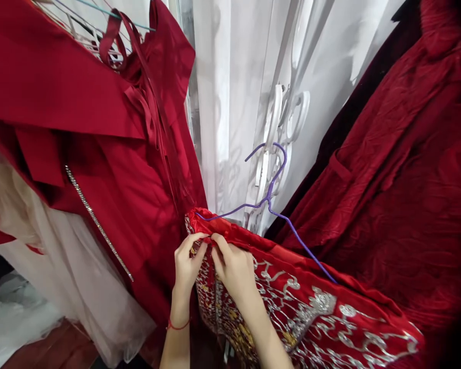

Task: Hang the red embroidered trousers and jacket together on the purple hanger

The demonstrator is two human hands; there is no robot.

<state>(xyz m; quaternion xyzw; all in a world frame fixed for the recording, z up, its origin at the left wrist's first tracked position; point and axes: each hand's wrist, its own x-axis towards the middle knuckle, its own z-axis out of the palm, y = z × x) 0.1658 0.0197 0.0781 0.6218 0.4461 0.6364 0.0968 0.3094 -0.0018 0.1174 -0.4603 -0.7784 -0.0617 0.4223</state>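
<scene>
A red skirt [303,302] with silver and gold embroidery hangs at the lower middle, its satin top edge [269,246] running down to the right. Inside that edge sits a purple wire hanger [269,197], hook upward and arms spread. My left hand [188,259], with a thin red string at the wrist, pinches the top edge near its left end. Close beside it, my right hand [234,264] pinches the same edge, fingertips almost meeting the left ones. Whatever small part lies between the fingertips is hidden.
A dark red dress [111,154] with a sparkling trim hangs at the left, pale tulle [77,261] below it. On the right hangs a patterned deep-red garment [399,184]. White curtains [230,92] and several linked white plastic hangers [274,113] are behind.
</scene>
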